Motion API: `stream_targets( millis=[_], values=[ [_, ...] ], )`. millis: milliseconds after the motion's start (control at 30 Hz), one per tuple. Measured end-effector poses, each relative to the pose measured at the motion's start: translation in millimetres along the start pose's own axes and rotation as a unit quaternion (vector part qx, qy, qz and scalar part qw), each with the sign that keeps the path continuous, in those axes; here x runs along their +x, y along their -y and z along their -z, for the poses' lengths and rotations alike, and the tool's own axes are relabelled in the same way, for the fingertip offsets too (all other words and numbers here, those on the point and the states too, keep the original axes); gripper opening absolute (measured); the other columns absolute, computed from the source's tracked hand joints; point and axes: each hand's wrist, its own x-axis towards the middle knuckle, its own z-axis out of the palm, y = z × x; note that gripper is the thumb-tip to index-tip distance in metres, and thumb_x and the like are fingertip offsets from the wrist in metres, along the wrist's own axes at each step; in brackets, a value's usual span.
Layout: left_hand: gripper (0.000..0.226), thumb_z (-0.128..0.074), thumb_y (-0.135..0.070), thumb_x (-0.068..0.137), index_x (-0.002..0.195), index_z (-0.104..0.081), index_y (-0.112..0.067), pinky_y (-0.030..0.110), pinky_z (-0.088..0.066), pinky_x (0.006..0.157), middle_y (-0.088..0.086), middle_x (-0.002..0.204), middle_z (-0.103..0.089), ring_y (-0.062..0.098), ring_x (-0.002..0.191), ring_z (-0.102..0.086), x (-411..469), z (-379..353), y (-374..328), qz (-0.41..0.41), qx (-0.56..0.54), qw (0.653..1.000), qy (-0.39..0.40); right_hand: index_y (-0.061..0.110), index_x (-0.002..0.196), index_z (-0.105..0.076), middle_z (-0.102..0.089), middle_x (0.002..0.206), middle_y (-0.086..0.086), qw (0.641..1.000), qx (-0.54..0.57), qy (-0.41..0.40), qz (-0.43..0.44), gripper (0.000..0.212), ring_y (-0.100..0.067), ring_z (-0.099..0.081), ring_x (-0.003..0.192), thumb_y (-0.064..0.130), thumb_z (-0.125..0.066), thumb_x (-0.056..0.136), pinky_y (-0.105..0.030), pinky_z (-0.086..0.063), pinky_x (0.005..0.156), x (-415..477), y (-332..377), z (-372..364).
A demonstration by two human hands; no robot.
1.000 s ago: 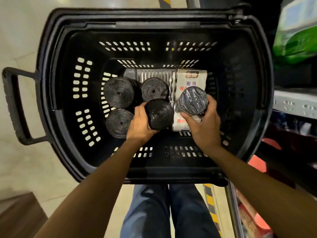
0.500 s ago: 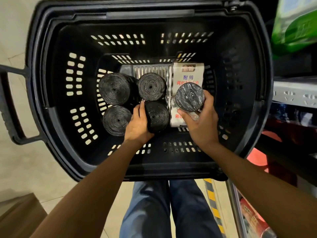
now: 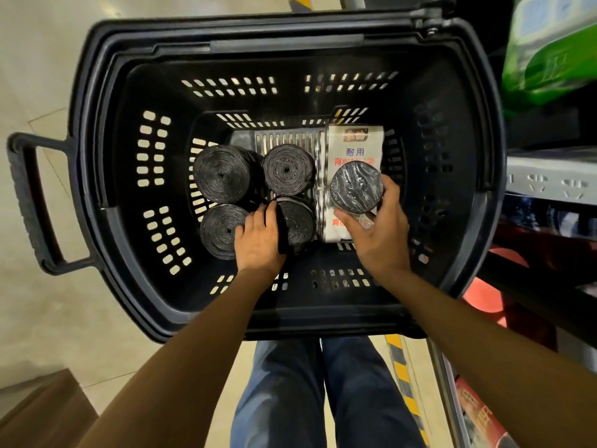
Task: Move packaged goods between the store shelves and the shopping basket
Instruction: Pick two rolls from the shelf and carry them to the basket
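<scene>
A black plastic shopping basket [image 3: 97, 176] fills the view below me. Three black bag rolls stand on end at its bottom: one at back left [image 3: 221, 173], one at back middle [image 3: 287, 171], one at front left [image 3: 219, 231]. My left hand [image 3: 258, 240] grips a fourth black roll [image 3: 295, 225], set down among them. My right hand [image 3: 379, 236] holds a wrapped black roll [image 3: 355, 187] just above a white labelled pack [image 3: 352, 150] that lies along the basket's right side.
The basket's handle [image 3: 27, 202] sticks out to the left over pale floor. Store shelving [image 3: 549, 179] runs along the right, with a green package [image 3: 549, 50] above and red packs low down. A brown box [image 3: 42, 412] sits at bottom left. My legs are below the basket.
My left hand has lowered its roll down into the gap among the standing rolls. My right hand stays over the white pack with its wrapped roll, barely moved.
</scene>
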Motion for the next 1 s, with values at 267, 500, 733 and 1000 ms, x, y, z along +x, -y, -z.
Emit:
stream_targets(
  millis=[267,500,733,1000],
  values=[
    [0.069,-0.059,-0.043,0.088,0.145,-0.027,-0.020,0.040,-0.038,0.105,0.007,0.140,-0.044,0.026,0.129,-0.043,-43,67,-5,-0.029,-0.063,0.996,0.047,0.018,0.138,-0.032,-0.053,0.132,-0.005,0.999,-0.032,0.018,-0.015,0.077,-0.017,-0.052,0.116,0.031,-0.077,0.076,-0.026,-0.043,0.095,-27,37,28],
    [0.051,-0.051,-0.049,0.090,0.134,-0.043,-0.023,0.035,-0.044,0.092,0.003,0.130,-0.055,0.025,0.116,-0.054,-137,169,-30,-0.082,-0.061,0.995,-0.001,0.023,0.137,-0.032,-0.053,0.132,-0.007,0.999,-0.033,0.037,0.012,0.078,-0.024,-0.053,0.116,0.034,-0.077,0.075,-0.039,-0.046,0.096,-73,113,96],
    [0.050,-0.051,-0.051,0.088,0.130,-0.046,-0.024,0.035,-0.045,0.092,0.001,0.127,-0.057,0.023,0.117,-0.052,-233,254,-56,-0.120,-0.050,0.990,-0.052,0.026,0.139,-0.034,-0.056,0.125,-0.010,1.000,0.004,-0.017,0.025,0.078,-0.028,-0.057,0.110,0.034,-0.077,0.074,-0.041,-0.046,0.096,-138,179,178],
    [0.054,-0.050,-0.049,0.090,0.135,-0.045,-0.020,0.035,-0.042,0.099,0.002,0.133,-0.054,0.021,0.122,-0.050,-281,325,-75,-0.235,-0.030,0.965,-0.117,0.019,0.144,-0.027,-0.053,0.131,-0.011,0.992,0.039,-0.115,0.030,0.081,-0.026,-0.053,0.117,0.040,-0.071,0.079,-0.026,-0.041,0.092,-210,222,230]
  ],
)
